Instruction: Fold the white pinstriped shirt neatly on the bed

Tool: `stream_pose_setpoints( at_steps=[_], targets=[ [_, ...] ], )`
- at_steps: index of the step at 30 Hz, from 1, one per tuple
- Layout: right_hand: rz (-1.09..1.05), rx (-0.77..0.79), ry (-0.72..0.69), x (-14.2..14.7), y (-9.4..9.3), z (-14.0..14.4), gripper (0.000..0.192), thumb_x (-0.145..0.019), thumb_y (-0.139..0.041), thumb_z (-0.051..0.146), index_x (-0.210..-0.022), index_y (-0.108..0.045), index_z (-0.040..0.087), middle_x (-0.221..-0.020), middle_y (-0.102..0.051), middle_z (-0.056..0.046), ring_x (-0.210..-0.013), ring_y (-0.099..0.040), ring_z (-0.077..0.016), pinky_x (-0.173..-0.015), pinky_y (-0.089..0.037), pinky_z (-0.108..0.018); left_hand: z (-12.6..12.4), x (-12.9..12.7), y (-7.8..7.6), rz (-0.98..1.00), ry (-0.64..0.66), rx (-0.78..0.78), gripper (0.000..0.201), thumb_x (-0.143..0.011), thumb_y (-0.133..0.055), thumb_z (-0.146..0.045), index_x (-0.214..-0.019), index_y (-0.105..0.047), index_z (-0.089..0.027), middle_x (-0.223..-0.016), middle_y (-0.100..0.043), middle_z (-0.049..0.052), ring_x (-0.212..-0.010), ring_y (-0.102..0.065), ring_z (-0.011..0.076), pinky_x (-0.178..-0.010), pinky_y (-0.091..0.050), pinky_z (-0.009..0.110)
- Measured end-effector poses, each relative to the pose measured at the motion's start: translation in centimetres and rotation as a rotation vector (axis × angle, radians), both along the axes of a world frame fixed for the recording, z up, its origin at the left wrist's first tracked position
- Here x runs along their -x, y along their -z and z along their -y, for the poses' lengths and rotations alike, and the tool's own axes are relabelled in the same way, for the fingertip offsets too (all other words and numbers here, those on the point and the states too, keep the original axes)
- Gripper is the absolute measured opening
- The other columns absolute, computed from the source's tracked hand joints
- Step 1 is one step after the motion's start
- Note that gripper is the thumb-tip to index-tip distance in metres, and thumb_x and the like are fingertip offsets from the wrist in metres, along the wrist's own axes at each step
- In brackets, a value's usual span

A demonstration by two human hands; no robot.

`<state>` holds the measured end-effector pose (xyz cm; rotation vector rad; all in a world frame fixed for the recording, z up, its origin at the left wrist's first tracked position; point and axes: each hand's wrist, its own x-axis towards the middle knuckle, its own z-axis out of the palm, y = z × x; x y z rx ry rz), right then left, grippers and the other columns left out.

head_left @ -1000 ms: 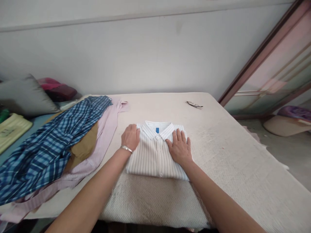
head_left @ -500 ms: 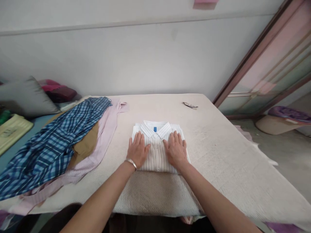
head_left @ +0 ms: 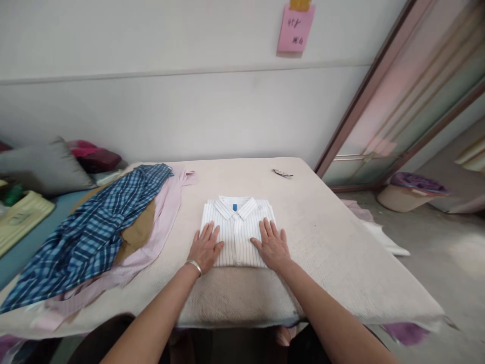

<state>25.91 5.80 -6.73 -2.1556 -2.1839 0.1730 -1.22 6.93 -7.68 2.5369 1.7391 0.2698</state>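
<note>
A white shirt with thin dark stripes (head_left: 237, 232) lies folded into a neat rectangle, its collar at the far side and a small blue label inside the neck. My left hand (head_left: 204, 247) rests flat on the shirt's left side, fingers stretched out; a silver bangle circles that wrist. On the right side of the shirt lies my right hand (head_left: 272, 245), also flat with fingers spread. Both palms press down on the cloth and grip nothing. Parts of the lower side edges are hidden under the hands.
A blue plaid shirt (head_left: 102, 227), a brown garment (head_left: 138, 230) and a pink garment (head_left: 166, 217) are heaped on the left. Eyeglasses (head_left: 282, 174) lie at the far right of the cream-covered table (head_left: 333, 253). A bin (head_left: 407, 194) stands on the floor at right.
The view has tilted up, showing more of the pink wall note. Both hands have slid towards me along the shirt, away from the collar, and stay flat on it.
</note>
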Motion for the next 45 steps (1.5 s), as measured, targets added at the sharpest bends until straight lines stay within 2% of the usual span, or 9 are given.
stream_pose_setpoints(
  at_steps=[6,15,19,23,26,30,36,41,45],
  targets=[
    [-0.028,-0.1,0.009,1.4,-0.1,3.9,0.078,-0.102,-0.018,0.063,-0.16,-0.023,0.011,-0.167,-0.008,-0.012,-0.153,-0.004,-0.0298,-0.121,-0.006,-0.055,3.1,-0.5,0.7,0.002,-0.047,-0.17,0.06,-0.104,-0.032,-0.044,-0.156,-0.033,-0.015,-0.163,-0.026,0.017,-0.151,-0.023,0.0319,-0.12,-0.02,0.059],
    [-0.101,-0.05,-0.111,2.1,1.1,4.9,0.073,-0.101,-0.027,0.064,-0.159,-0.029,0.019,-0.167,-0.013,-0.008,-0.153,-0.006,-0.0295,-0.12,-0.007,-0.054,4.1,-1.7,0.9,-0.016,-0.031,-0.138,0.058,-0.103,-0.035,-0.044,-0.154,-0.037,-0.015,-0.163,-0.027,0.016,-0.149,-0.028,0.0334,-0.117,-0.025,0.061],
    [-0.132,-0.085,-0.022,1.6,-0.6,2.6,0.063,-0.103,-0.03,0.058,-0.149,-0.044,0.016,-0.163,-0.027,-0.014,-0.15,-0.018,-0.033,-0.117,-0.014,-0.055,4.0,-1.7,1.0,-0.005,-0.028,-0.165,0.057,-0.103,-0.037,-0.043,-0.154,-0.039,-0.016,-0.162,-0.029,0.016,-0.149,-0.027,0.0334,-0.117,-0.025,0.061],
    [-0.206,-0.128,0.305,-0.1,-2.9,-2.8,0.046,-0.103,-0.037,0.046,-0.129,-0.056,0.013,-0.139,-0.054,-0.02,-0.131,-0.047,-0.031,-0.108,-0.032,-0.044,4.1,-1.8,0.9,-0.018,-0.034,-0.168,0.057,-0.103,-0.036,-0.042,-0.152,-0.04,-0.015,-0.161,-0.031,0.017,-0.148,-0.029,0.0336,-0.116,-0.026,0.061],
    [-0.236,-0.088,0.477,-1.5,-3.6,-7.2,0.043,-0.102,-0.038,0.043,-0.119,-0.059,0.01,-0.119,-0.063,-0.021,-0.112,-0.06,-0.0316,-0.096,-0.041,-0.043,4.1,-1.9,0.7,-0.024,-0.031,-0.163,0.056,-0.103,-0.037,-0.041,-0.152,-0.041,-0.015,-0.161,-0.032,0.017,-0.148,-0.03,0.0336,-0.115,-0.028,0.061],
    [-0.26,-0.054,0.488,-2.4,-3.2,-10.8,0.036,-0.101,-0.039,0.04,-0.107,-0.064,0.015,-0.106,-0.068,-0.016,-0.099,-0.065,-0.0275,-0.085,-0.044,-0.037,4.1,-1.9,0.5,-0.021,-0.028,-0.173,0.056,-0.102,-0.039,-0.041,-0.152,-0.041,-0.016,-0.161,-0.031,0.017,-0.148,-0.029,0.0334,-0.115,-0.029,0.06],
    [-0.259,-0.096,0.39,-3.8,-1.7,-12.1,0.039,-0.104,-0.03,0.036,-0.104,-0.065,0.02,-0.101,-0.07,-0.008,-0.093,-0.064,-0.021,-0.075,-0.042,-0.028,4.2,-2.0,0.6,-0.012,-0.027,-0.185,0.056,-0.101,-0.041,-0.039,-0.153,-0.041,-0.016,-0.161,-0.033,0.016,-0.148,-0.03,0.0331,-0.116,-0.028,0.059],
    [-0.157,-0.183,0.314,-3.8,-1.6,-11.6,0.027,-0.1,-0.046,0.034,-0.11,-0.062,0.015,-0.109,-0.066,-0.015,-0.103,-0.059,-0.0268,-0.093,-0.036,-0.038,4.2,-2.0,0.6,-0.005,-0.031,-0.189,0.057,-0.101,-0.042,-0.039,-0.154,-0.039,-0.016,-0.161,-0.031,0.016,-0.148,-0.03,0.0333,-0.116,-0.028,0.059],
    [-0.106,-0.288,0.288,-2.4,-1.7,-10.7,0.042,-0.104,-0.035,0.037,-0.128,-0.056,0.011,-0.127,-0.059,-0.022,-0.123,-0.049,-0.0319,-0.104,-0.029,-0.045,4.2,-1.9,0.7,-0.014,-0.033,-0.177,0.057,-0.101,-0.041,-0.038,-0.154,-0.038,-0.016,-0.162,-0.03,0.016,-0.149,-0.029,0.0332,-0.116,-0.027,0.06]
  ],
)
